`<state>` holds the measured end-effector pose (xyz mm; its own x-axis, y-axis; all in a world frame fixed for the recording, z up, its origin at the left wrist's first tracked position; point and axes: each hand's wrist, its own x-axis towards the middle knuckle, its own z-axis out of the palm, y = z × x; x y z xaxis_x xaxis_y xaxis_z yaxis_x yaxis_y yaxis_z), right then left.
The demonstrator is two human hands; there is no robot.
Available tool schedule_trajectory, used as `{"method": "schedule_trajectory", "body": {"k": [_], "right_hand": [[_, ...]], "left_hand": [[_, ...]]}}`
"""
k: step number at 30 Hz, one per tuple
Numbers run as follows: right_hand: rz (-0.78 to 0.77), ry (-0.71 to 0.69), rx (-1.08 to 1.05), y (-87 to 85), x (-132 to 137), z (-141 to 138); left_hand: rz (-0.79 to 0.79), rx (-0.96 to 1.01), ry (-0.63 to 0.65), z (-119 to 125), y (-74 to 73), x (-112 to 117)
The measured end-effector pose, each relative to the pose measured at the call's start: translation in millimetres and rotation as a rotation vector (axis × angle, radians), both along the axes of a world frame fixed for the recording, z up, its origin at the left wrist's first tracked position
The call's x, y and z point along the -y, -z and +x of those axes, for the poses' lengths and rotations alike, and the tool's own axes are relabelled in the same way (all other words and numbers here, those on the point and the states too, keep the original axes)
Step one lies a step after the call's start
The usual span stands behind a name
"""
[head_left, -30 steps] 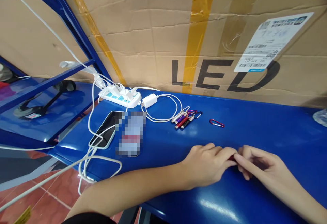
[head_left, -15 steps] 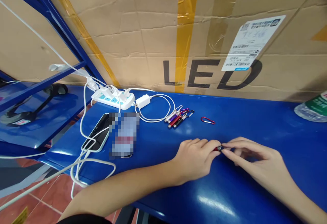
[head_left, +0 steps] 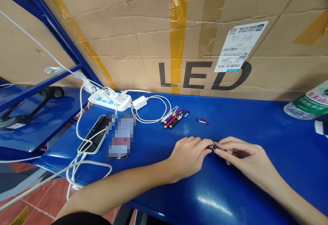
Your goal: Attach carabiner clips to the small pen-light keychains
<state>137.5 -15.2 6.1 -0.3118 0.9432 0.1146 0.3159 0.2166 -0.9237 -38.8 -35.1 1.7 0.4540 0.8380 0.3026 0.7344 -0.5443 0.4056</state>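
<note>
My left hand (head_left: 191,156) is closed round a small red penlight (head_left: 210,147); only its dark, round end shows past the thumb and forefinger. Against that end, the thumb and forefinger of my right hand (head_left: 239,151) are pinched together. Whatever tiny part they hold there is too small to make out. Beyond the hands a red carabiner clip (head_left: 202,120) lies alone on the blue table (head_left: 246,122). To its left rests a cluster of several similar penlights (head_left: 174,119) in silver, purple, red and black, with clips attached.
A white power strip (head_left: 110,100) with plugs and looping cables stands at the back left, near a white adapter (head_left: 139,102). Two phones lie left, one a dark-screened phone (head_left: 94,134), one blurred. A plastic bottle (head_left: 307,103) stands right. A big cardboard box (head_left: 143,40) forms the back.
The view has shifted slightly, so the table and hands sit a little further left. The penlight's round end now faces the camera more. Both hands keep their grip.
</note>
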Motion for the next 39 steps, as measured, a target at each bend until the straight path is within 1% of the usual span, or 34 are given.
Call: {"method": "schedule_trajectory", "body": {"k": [4, 8, 12, 17, 23, 27, 31, 35, 39], "right_hand": [[-0.005, -0.088, 0.033, -0.8, -2.5, 3.2], [0.033, -0.095, 0.045, -3.5, -1.6, 3.5], [0.069, -0.095, 0.045, -5.3, -0.5, 2.3], [0.079, -0.132, 0.101, -4.4, -0.8, 1.2], [0.151, -0.087, 0.174, -6.0, -0.2, -2.5], [0.138, -0.094, 0.219, -1.6, 1.1, -0.1], [0.130, -0.067, 0.230, 1.8, 2.6, 1.2], [0.102, -0.051, 0.241, -1.7, 3.0, -1.0], [0.107, -0.043, 0.250, -6.1, 2.1, -2.5]], "left_hand": [[-0.043, 0.012, 0.023, 0.5, -0.5, -0.1], [-0.079, 0.017, 0.039, 0.8, 0.7, -0.7], [-0.065, -0.039, 0.098, 0.0, 2.8, -1.4], [-0.029, -0.090, 0.155, -1.0, 6.1, -3.1], [0.051, -0.106, 0.159, -0.9, 9.7, -4.4], [0.084, -0.099, 0.149, -1.2, 10.0, -4.5], [0.101, -0.112, 0.138, -1.5, 8.8, -3.7], [0.108, -0.142, 0.127, -1.6, 7.8, -3.3], [0.125, -0.153, 0.124, -1.9, 7.4, -3.8]]}}
